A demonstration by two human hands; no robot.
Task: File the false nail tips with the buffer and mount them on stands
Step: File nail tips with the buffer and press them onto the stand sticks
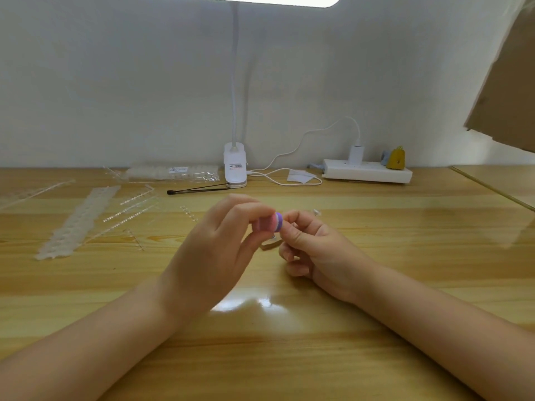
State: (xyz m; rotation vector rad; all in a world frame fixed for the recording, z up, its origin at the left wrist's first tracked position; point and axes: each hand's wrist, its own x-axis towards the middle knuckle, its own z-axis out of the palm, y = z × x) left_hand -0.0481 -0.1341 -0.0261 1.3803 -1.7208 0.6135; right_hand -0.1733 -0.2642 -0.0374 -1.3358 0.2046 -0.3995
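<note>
Where the two hands meet at the centre of the frame, we see the buffer point(270, 222), a small pink block with a purple end; our left hand point(214, 256) grips it, fingers curled over its top and thumb beneath; the purple end points right, touching the fingertips of our right hand point(312, 250). That right hand is curled, thumb and forefinger pinched together against the buffer; whether a nail tip sits in the pinch we cannot tell, it is too small and hidden. Both hands are held just above the wooden table point(289, 357); below them a small brown piece point(270, 245) lies on the wood, blurred.

Left of the hands, clear stands point(130, 211) lie as loose strips at the left middle; beside them, further left, a long translucent strip of nail tips point(78, 221) runs diagonally; a clear packet point(173, 172) lies behind, against the wall. A thin black stick point(197, 190) lies just left of the white clip lamp base point(235, 166) at upper centre; the lamp's white cable point(289, 176) loops right to a white power strip point(367, 170), where a plug and a small yellow object point(396, 159) stand. A brown cardboard sheet point(509, 82) fills the upper right corner.
</note>
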